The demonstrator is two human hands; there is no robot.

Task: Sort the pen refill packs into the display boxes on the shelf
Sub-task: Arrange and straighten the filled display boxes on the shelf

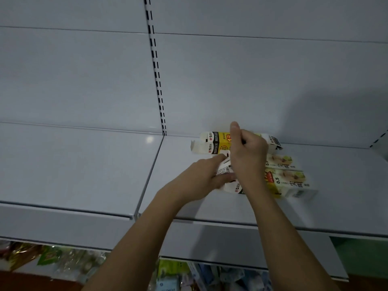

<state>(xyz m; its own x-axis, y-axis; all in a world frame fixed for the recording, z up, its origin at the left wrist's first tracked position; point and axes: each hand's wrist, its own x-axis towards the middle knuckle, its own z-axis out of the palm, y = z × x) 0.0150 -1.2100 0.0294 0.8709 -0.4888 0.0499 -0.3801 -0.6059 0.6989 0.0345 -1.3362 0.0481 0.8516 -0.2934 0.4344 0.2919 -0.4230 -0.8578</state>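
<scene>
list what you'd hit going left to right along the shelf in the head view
slotted upright → open flap of the white and yellow box → left hand → right hand → green and white boxes marked 0.5

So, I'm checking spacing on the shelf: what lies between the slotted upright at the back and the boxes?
Head view: only bare shelf lies between the slotted upright and the nearest open box flap.
</scene>
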